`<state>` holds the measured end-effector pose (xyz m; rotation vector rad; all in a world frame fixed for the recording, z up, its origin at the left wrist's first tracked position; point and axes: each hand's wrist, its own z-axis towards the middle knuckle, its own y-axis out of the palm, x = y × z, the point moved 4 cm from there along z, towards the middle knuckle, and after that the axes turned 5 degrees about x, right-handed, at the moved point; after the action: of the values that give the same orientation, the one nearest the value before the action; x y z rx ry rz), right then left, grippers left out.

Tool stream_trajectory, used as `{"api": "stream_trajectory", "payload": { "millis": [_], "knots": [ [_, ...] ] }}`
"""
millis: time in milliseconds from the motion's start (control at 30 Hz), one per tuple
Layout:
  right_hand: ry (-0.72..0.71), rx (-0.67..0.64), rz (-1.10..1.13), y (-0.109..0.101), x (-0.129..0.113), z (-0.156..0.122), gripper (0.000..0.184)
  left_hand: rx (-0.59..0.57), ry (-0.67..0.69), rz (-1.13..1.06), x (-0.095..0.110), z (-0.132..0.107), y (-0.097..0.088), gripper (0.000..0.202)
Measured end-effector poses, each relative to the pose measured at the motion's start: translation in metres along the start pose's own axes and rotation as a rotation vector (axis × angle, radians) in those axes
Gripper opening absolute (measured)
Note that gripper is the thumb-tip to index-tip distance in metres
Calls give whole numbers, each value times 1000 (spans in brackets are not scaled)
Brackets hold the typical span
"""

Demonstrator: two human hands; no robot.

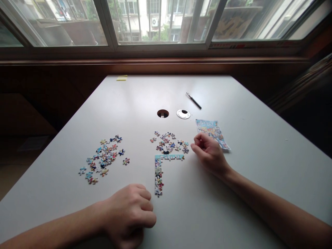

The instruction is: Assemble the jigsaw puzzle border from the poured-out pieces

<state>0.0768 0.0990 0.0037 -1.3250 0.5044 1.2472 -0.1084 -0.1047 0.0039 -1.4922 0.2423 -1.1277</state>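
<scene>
My left hand (133, 211) rests on the table as a loose fist, knuckles up, just left of the puzzle's lower end; no piece shows in it. Curled closed, my right hand (210, 152) lies thumb side up, partly over the lower left of a printed picture sheet (211, 128). No piece is visible between its fingers. Between the hands, joined jigsaw pieces form an L-shaped corner: a light-blue top strip (169, 157) and a colourful left strip (158, 176). Loose jigsaw pieces (166, 140) lie right above the top strip.
A larger scatter of loose jigsaw pieces (106, 155) covers the table's left part. Farther back are a round cable hole (163, 113), its metal cover (183, 114), a dark pen (194, 101) and a yellow sticky note (121, 78). The white table (140, 97) ends below a window.
</scene>
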Motion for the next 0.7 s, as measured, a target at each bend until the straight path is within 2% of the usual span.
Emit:
{"api": "stream_trajectory", "payload": {
  "millis": [700],
  "knots": [
    [-20,-42,-49,3,0,-2,16,19,-2,0,-1,-3,4,36]
  ]
}}
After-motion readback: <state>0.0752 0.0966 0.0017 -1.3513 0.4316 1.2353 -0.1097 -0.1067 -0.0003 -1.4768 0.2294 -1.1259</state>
